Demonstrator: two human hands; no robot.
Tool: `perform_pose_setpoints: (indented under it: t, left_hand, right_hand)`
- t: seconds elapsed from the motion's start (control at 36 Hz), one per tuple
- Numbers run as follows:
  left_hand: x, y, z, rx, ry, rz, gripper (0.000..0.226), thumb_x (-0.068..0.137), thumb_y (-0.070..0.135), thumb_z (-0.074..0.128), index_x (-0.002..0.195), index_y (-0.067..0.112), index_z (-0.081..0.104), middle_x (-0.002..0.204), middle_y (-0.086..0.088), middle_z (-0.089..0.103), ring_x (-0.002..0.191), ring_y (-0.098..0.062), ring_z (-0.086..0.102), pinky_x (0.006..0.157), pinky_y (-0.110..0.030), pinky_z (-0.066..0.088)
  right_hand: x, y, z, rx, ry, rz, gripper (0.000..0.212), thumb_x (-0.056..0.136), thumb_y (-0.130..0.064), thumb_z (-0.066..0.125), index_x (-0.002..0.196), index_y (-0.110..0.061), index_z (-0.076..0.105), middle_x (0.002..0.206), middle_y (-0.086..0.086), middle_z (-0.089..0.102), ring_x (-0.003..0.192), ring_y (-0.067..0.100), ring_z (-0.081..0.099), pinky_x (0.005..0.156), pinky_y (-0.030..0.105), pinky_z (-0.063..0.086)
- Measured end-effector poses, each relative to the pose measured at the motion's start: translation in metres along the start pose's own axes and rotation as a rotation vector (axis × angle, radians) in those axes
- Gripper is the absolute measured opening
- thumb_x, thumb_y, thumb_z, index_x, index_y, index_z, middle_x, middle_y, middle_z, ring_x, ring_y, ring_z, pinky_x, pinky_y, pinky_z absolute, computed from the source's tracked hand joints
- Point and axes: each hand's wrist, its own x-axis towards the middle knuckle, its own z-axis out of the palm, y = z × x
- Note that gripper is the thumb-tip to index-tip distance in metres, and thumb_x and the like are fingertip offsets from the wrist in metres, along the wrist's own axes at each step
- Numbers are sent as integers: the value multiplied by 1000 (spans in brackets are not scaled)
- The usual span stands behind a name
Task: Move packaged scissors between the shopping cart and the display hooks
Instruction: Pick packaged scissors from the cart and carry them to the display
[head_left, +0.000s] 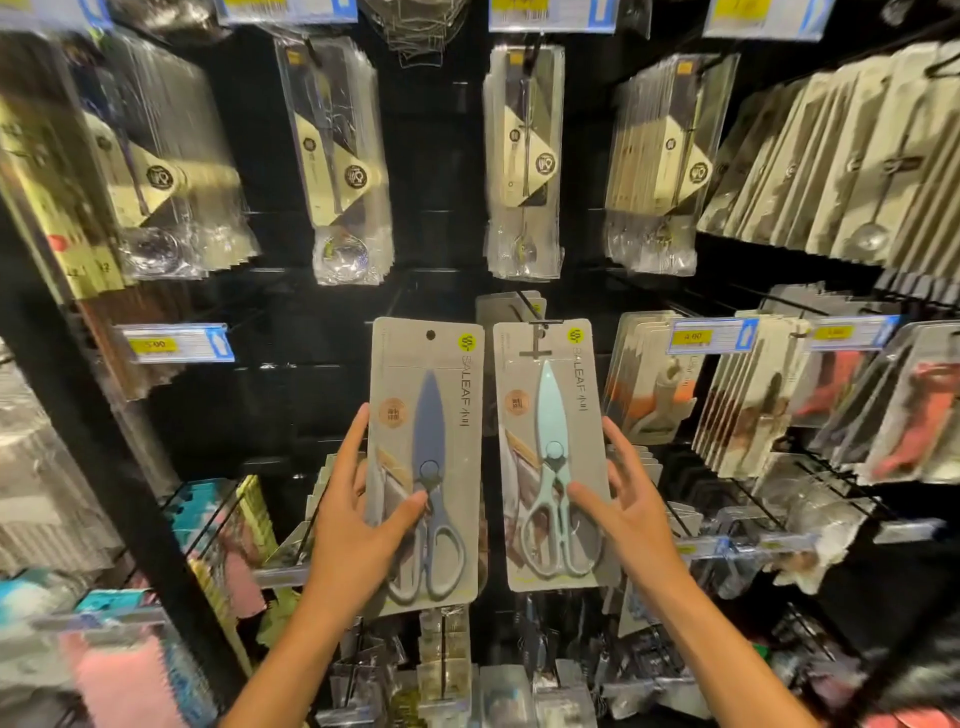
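Observation:
Two grey cards of packaged scissors are held upright side by side before the black display wall. The left pack holds dark blue scissors (427, 415), and my left hand (358, 525) grips it, thumb across the front near the pivot. The right pack holds pale mint scissors (551, 410); my right hand (623, 509) grips its lower right edge, thumb on the front. A display hook (537, 332) shows at the top hole of the right pack, with more grey cards (506, 306) hanging behind it. The left pack's top hole is free of any hook. No shopping cart is in view.
Packaged spoons and ladles (524, 161) hang in rows above. Peelers and other utensils (748, 395) hang on hooks to the right, under yellow price tags (709, 336). A black upright post (104, 415) runs down the left, with pink and teal goods beyond it. More small packs hang below.

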Motion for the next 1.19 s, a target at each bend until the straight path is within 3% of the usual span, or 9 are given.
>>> perform_pose_setpoints:
  t: [0.22, 0.33, 0.53, 0.67, 0.81, 0.92, 1.06, 1.14, 1.19]
  left_hand:
    - [13, -9, 0, -9, 6, 5, 95, 84, 11, 78, 153, 50, 25, 150, 19, 48, 131, -2, 54, 90, -8, 50]
    - [17, -13, -4, -21, 11, 11, 95, 85, 11, 77, 153, 51, 24, 148, 11, 52, 128, -4, 57, 90, -10, 52]
    - [26, -16, -8, -45, -10, 29, 95, 84, 8, 78, 154, 47, 26, 146, 18, 52, 126, 0, 57, 90, -9, 51]
    - [32, -19, -12, -42, -36, 42, 96, 84, 12, 78, 151, 56, 25, 150, 13, 50, 133, -6, 53, 103, -25, 51]
    - [37, -17, -13, -26, -15, 52, 96, 83, 12, 78, 153, 52, 25, 149, 29, 45, 134, 2, 49, 95, -5, 46]
    - [39, -13, -13, -29, 22, 59, 96, 84, 10, 78, 153, 50, 26, 150, 29, 44, 133, 3, 50, 92, -3, 46]
    - [43, -7, -9, -3, 50, 72, 93, 85, 10, 77, 153, 48, 27, 149, 37, 40, 135, 7, 46, 94, -2, 43]
    - [46, -5, -7, 6, 48, 74, 94, 84, 13, 78, 151, 54, 26, 154, 24, 42, 138, -2, 47, 102, -16, 48]
    - [47, -5, -3, 25, 57, 83, 94, 84, 14, 78, 152, 53, 26, 155, 26, 39, 139, 0, 45, 102, -13, 46]
  right_hand:
    - [7, 0, 4, -19, 2, -7, 79, 91, -6, 70, 152, -40, 33, 132, -27, 62, 121, 6, 63, 87, 31, 60]
    - [6, 8, 6, -46, 16, -9, 79, 91, -6, 70, 153, -37, 33, 145, -21, 53, 127, 4, 58, 95, 35, 58]
    - [10, 17, 8, -84, 42, -13, 78, 90, -9, 71, 154, -34, 34, 146, -29, 48, 129, -2, 54, 95, 24, 56]
    - [19, 25, 16, -104, 55, -8, 79, 93, -5, 67, 156, -34, 29, 152, -20, 45, 130, 3, 56, 93, 26, 57]
    - [33, 41, 25, -206, 21, 6, 80, 99, -10, 59, 156, -43, 14, 134, -54, 39, 123, -17, 50, 93, 10, 48]
    - [54, 49, 30, -283, -33, 32, 78, 103, -21, 54, 152, -56, 4, 131, -60, 33, 119, -23, 48, 96, 9, 46]
    - [92, 59, 30, -371, -69, 49, 80, 104, -30, 51, 151, -59, -6, 144, -23, 43, 107, -9, 60, 88, 13, 52]
    - [111, 67, 28, -442, -88, 42, 81, 105, -33, 50, 154, -53, -11, 134, -19, 47, 92, -7, 62, 77, 12, 53]
    - [120, 69, 27, -470, -90, 29, 80, 105, -33, 48, 154, -50, -12, 134, -19, 46, 97, 1, 63, 80, 16, 52]
